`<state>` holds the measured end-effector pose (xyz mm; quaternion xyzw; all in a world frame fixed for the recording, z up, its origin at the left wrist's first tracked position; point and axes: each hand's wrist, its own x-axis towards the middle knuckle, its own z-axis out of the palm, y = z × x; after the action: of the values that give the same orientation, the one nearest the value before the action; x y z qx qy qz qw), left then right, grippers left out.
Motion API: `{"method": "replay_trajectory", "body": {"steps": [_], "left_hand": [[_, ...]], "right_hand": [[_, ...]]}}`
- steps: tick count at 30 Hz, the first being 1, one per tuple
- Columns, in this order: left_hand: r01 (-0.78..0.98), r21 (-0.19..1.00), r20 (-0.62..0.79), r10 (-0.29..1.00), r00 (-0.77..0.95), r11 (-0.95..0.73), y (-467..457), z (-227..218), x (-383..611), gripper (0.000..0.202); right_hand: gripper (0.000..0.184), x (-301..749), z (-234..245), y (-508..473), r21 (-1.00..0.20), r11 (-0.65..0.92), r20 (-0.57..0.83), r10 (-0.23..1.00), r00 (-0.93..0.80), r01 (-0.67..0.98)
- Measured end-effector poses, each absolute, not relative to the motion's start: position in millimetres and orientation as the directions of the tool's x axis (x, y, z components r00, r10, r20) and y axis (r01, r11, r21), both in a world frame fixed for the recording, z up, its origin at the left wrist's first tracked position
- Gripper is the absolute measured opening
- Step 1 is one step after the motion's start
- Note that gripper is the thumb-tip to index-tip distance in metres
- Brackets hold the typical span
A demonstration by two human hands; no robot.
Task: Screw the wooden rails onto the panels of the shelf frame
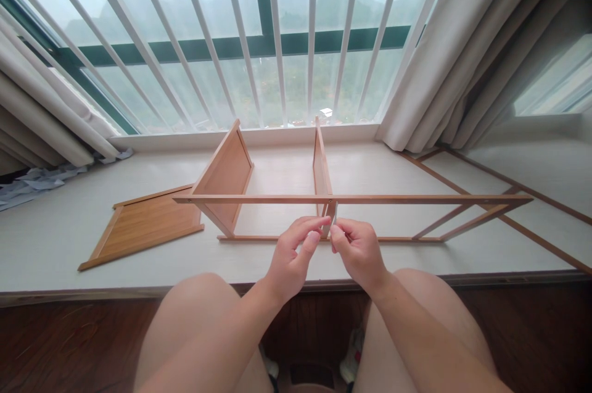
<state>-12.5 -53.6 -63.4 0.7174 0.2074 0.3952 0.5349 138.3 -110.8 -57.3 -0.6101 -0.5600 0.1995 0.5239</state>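
A wooden shelf frame (383,199) lies on its side on the white sill, with two panels standing up from it. My right hand (358,251) is closed in a pinch on a thin silvery rod, which looks like an Allen key (336,210), beside the middle crosspiece. Most of the key is hidden by the fingers. My left hand (293,254) is close by on the left, its index finger stretched toward the key and its thumb apart. Nothing shows in it. Small bolt heads are visible on the frame's upper rail near the middle panel (320,161).
A loose wooden panel (155,220) lies flat at the left. Another wooden frame (462,186) rests at the right, partly under the curtain (430,60). White window bars (280,53) rise behind the sill (370,263). My knees are against its front edge.
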Motion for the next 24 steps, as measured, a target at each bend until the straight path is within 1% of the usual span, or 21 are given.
{"method": "replay_trajectory", "body": {"steps": [5,13,24], "left_hand": [[-0.133,0.93,0.347,0.706,0.617,-0.341,-54.2,-65.7,-11.7,0.035],[-0.143,0.918,0.379,0.71,0.593,-0.371,-54.1,-66.2,-10.4,0.035],[-0.149,0.918,0.38,0.71,0.593,-0.366,-54.5,-67.1,-10.8,0.035]], "right_hand": [[0.037,141.0,-56.8,-108.2,-0.874,0.179,0.318,0.914,0.252,0.453],[0.037,142.1,-53.8,-105.3,-0.909,0.189,0.277,0.94,0.2,0.373],[0.037,142.5,-51.6,-104.7,-0.899,0.207,0.294,0.939,0.181,0.386]]}}
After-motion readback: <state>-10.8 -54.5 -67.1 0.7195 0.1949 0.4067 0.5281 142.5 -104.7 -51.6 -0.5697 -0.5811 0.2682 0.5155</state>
